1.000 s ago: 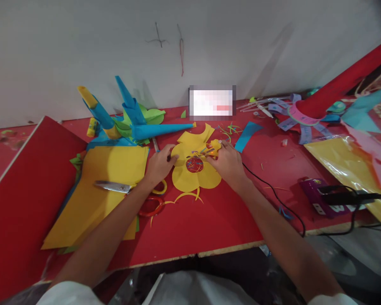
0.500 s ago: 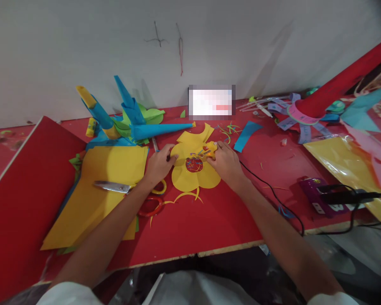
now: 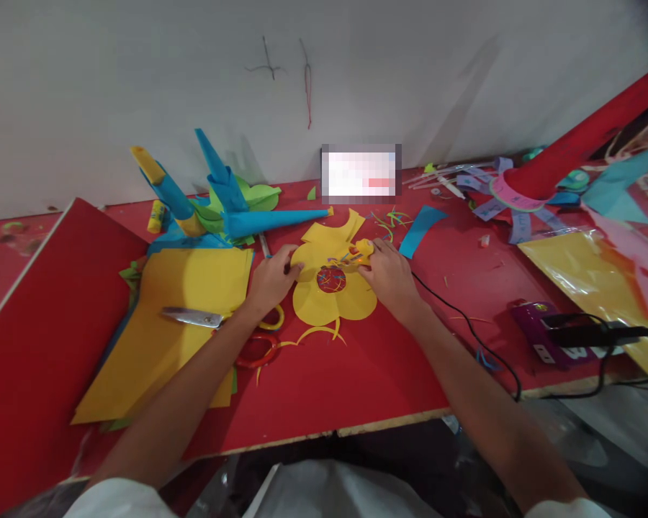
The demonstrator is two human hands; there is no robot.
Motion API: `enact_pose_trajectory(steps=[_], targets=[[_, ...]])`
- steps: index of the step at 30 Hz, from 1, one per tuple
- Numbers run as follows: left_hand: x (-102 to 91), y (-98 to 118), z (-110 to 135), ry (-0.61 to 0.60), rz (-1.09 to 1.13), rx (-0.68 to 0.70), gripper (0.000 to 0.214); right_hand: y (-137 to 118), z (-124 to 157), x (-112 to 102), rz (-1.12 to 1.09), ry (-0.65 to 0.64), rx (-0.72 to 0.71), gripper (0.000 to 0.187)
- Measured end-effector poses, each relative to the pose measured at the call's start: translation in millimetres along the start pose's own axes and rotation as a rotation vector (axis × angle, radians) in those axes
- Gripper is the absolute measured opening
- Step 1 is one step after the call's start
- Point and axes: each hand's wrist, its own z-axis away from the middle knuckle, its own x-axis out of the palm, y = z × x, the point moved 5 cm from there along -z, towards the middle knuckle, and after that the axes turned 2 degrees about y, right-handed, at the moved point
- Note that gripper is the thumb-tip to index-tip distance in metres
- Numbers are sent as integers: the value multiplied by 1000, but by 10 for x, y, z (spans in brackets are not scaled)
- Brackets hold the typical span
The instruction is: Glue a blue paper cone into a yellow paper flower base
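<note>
A yellow flower-shaped paper cutout (image 3: 324, 306) lies on the red table (image 3: 356, 374), with a red disc (image 3: 331, 279) crossed by thin coloured strips at its middle. My left hand (image 3: 270, 277) is closed on the cutout's left edge, and a small dark thing shows between its fingers. My right hand (image 3: 389, 273) is closed on a small yellow tool (image 3: 363, 250) held over the cutout's upper right part. A black cord (image 3: 464, 324) runs from that hand to the right.
Scissors (image 3: 194, 316) with orange handles lie on a stack of yellow paper (image 3: 156, 360) left of my left hand. Blue paper cones (image 3: 232, 208) and a glue stick (image 3: 155, 216) stand behind. A red board (image 3: 37, 324) lies at the left, a purple power strip (image 3: 537, 334) at the right.
My right hand with the yellow tool dipped slightly left toward the red disc, then came back up and right. My left hand has stayed in place.
</note>
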Motion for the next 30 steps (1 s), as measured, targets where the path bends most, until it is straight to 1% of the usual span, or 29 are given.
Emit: enact_pose_trajectory(steps=[5,10,15,17,19,21,22,26,30], targets=[[1,-3,-4,-11,-21,7,35,17,-1,-31,-21,-4,40,19],[-2,-7,-7,19,6,11,32,63,10,-121,-76,46,109,23],[-1,0,-5,25,26,0,31,146,18,-192,-81,62,195,26],[-2,1,-5,21,37,0,31,185,17,-211,-75,71,212,29],[-4,1,-8,15,42,8,26,232,18,-229,-69,75,219,34],[-13,1,-13,13,25,19,17,297,23,-244,-53,64,230,38],[-21,2,-16,15,8,23,16,339,27,-251,-41,54,242,39],[-55,21,-29,17,-34,28,29,551,44,-271,-16,13,311,49],[-85,47,-26,35,6,27,32,753,47,-262,-26,-31,366,56]])
